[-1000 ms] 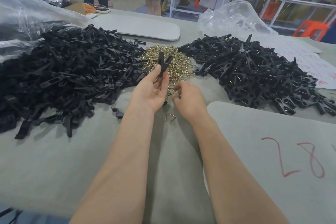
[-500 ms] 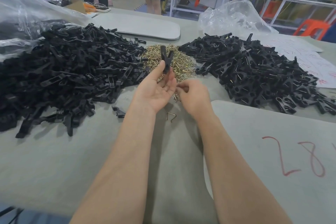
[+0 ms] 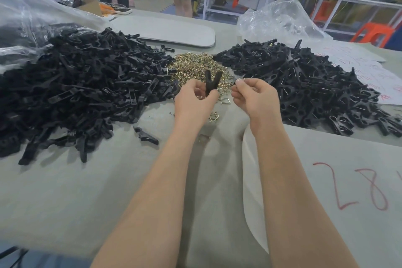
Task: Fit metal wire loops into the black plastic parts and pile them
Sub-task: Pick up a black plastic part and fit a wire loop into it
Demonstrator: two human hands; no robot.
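Fitting step, centre frame. Left hand (image 3: 195,100) grips black plastic part (image 3: 210,83), forked end up. Right hand (image 3: 255,98) pinches wire loop (image 3: 242,79) just beside it, not seated yet. Next, I reckon: line loop ends up with part, push in, drop on finished pile (image 3: 304,85) at right.

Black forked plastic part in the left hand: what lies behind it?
A heap of brass-coloured metal wire loops. The left hand covers the lower end of the black forked plastic part.

The left hand (image 3: 195,102) grips a forked black plastic part (image 3: 212,81) upright; the right hand (image 3: 255,98) pinches a wire loop (image 3: 239,81) beside it, above the brass loop heap (image 3: 195,67).
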